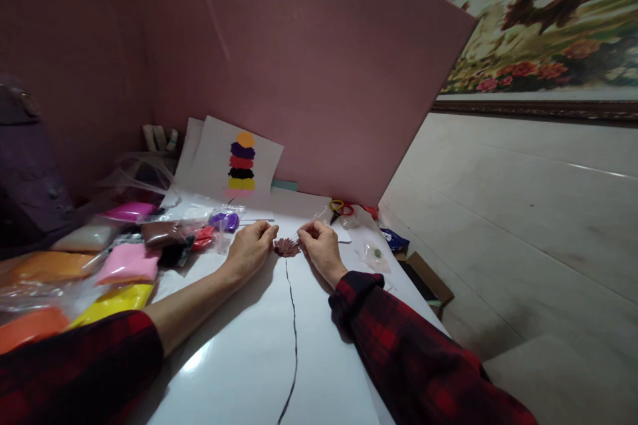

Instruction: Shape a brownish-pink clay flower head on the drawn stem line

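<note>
A small brown clay-like piece point(286, 248) with a ridged, frilled surface lies on the white sheet point(239, 352), between my two hands. My left hand point(252, 249) is closed in a pinch at its left edge. On the other side, the fingers of my right hand point(321, 249) are pinched together close to its right edge. Something thin and pale shows by the right fingertips, too small to name. From just below the brown piece a wavy dark line point(294, 332) runs down the sheet toward me.
Bags of coloured clay, pink point(128, 263) and yellow point(112, 302) among them, crowd the left. Behind leans a paper with stacked colour patches point(242, 163). Scissors point(341, 208) and a small bag with a green lump point(376, 254) lie right. A pink panel point(309, 73) stands behind.
</note>
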A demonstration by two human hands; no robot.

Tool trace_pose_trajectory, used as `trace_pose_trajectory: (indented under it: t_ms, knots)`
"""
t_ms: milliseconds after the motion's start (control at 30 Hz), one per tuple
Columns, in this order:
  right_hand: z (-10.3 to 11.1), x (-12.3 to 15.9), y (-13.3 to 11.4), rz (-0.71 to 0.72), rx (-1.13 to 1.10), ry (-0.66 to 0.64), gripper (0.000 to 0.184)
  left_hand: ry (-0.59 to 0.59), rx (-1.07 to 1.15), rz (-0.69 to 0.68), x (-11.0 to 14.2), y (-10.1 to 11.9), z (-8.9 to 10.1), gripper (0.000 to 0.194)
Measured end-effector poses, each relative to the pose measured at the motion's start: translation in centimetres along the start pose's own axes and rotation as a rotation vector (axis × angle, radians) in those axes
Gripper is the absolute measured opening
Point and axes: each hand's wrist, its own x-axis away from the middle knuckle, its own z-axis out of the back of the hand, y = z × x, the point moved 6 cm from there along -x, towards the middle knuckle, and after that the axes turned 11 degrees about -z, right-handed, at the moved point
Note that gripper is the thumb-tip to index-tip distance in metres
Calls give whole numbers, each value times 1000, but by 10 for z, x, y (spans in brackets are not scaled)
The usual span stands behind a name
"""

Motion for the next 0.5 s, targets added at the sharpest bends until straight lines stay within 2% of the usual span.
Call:
trace_pose_trajectory:
  t_ms: [500]
  knots:
    - [-2, 2, -1, 2, -19, -40, 16, -29, -56, -3, 0, 0, -2, 28]
